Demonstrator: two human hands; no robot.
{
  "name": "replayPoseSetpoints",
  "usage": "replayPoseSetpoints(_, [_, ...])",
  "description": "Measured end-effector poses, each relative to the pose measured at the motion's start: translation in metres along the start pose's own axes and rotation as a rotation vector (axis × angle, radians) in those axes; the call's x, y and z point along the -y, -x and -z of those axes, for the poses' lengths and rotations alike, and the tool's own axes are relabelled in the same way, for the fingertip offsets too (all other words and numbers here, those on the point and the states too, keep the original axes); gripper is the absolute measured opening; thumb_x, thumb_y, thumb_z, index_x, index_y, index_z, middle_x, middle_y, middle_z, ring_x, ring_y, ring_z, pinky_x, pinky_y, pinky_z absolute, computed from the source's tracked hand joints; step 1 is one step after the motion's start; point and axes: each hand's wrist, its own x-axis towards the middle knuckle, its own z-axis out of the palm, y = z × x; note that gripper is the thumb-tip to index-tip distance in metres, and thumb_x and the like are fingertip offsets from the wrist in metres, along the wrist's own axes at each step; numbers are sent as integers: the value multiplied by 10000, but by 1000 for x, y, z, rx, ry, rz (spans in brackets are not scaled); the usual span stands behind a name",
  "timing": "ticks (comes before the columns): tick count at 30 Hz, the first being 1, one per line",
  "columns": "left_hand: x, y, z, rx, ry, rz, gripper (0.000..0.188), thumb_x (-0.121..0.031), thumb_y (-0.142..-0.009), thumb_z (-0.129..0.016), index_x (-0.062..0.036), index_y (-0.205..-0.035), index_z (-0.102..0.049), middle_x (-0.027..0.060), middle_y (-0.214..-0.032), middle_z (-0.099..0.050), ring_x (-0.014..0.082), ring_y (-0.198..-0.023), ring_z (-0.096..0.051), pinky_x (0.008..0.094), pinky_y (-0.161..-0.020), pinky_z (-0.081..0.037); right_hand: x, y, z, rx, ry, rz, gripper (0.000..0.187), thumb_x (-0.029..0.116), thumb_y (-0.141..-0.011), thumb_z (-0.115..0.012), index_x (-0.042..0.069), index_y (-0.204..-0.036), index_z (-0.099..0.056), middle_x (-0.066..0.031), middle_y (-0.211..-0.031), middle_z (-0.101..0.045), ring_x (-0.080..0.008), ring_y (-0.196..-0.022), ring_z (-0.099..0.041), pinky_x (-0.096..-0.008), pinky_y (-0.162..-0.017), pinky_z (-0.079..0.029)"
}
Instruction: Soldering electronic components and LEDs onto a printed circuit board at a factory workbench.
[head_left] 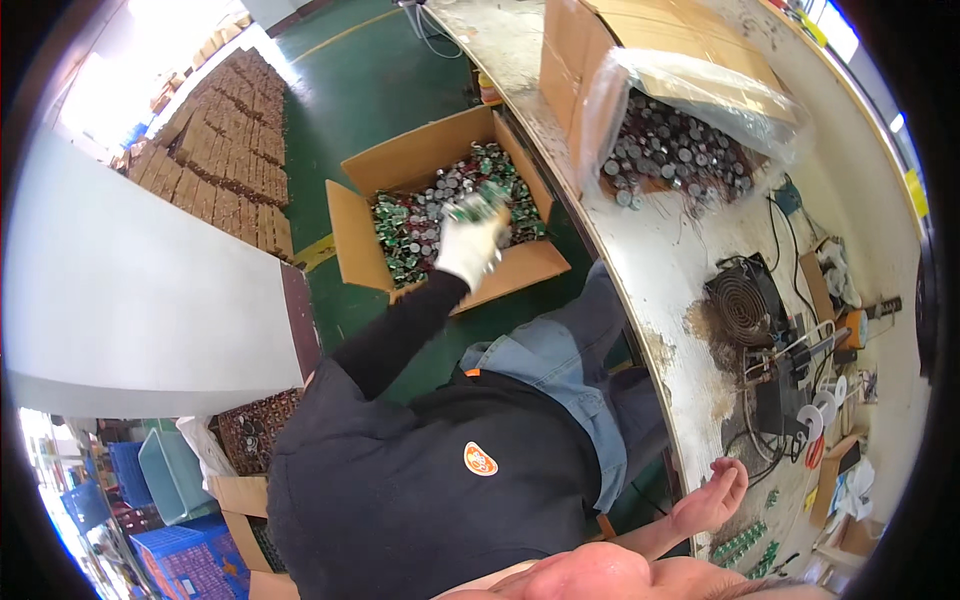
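Note:
My left hand (468,248), in a white glove, reaches over an open cardboard box (357,238) beside the bench. Its fingers are closed on small green circuit boards (476,205), blurred by motion. Inside the box lie many more green boards (402,258) mixed with round silvery parts (450,187) and reddish wires. My bare right hand (716,496) rests by the bench edge, fingers loosely bent and apart, with nothing in it. Nearest to it on the bench are rows of green circuit boards (738,543).
On the bench (640,255), a tipped carton (578,75) lined with clear plastic spills round metal parts (680,150). A black fan (745,300), cables and wire spools (822,405) stand farther along. Left are a white pillar (160,290), stacked cardboard (225,140) and blue crates (195,560).

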Motion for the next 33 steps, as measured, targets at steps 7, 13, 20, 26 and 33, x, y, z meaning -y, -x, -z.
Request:
replayPoseSetpoints(7, [161,-99,144,-227,-91,410,315,-145,-680,-796,79,-849,-651,121,-855,-671,208,-744,-596,366,-687,-472,-2,17,-12,37,-1,-90,104,22,-942,-475,-26,-997,-550,-86,-886,-576,-155,-800,-513,-278,-747,-416])
replayPoseSetpoints(13, [109,10,16,-424,-458,-53,528,-227,-675,-734,40,-1099,-565,184,-963,-661,308,-865,-644,389,-828,-506,-10,28,2,-30,-99,-183,73,47,-952,-497,-6,-967,-545,-65,-866,-559,-139,-777,-504,-268,-730,-414])
replayPoseSetpoints(20, [-45,46,-119,321,-157,-606,232,-159,-737,-728,-49,-925,-648,124,-828,-611,268,-762,-625,344,-689,-505,15,32,13,-138,14,-80,68,38,-946,-504,-9,-918,-544,-65,-838,-556,-131,-748,-500,-251,-710,-415])
replayPoseSetpoints(26, [-54,-17,-165,356,-558,-745,284,-233,-742,-681,-48,-955,-644,169,-884,-638,323,-850,-623,410,-755,-497,12,49,42,-224,-28,-8,59,11,-924,-525,-14,-947,-572,-88,-844,-595,-141,-740,-542,-259,-673,-441])
replayPoseSetpoints(33, [-88,-57,-235,449,-796,-810,215,-167,-773,-615,-44,-944,-573,181,-917,-615,364,-904,-611,457,-770,-504,23,64,92,-522,117,23,28,-8,-918,-531,-9,-926,-558,-72,-818,-583,-122,-709,-526,-248,-644,-434])
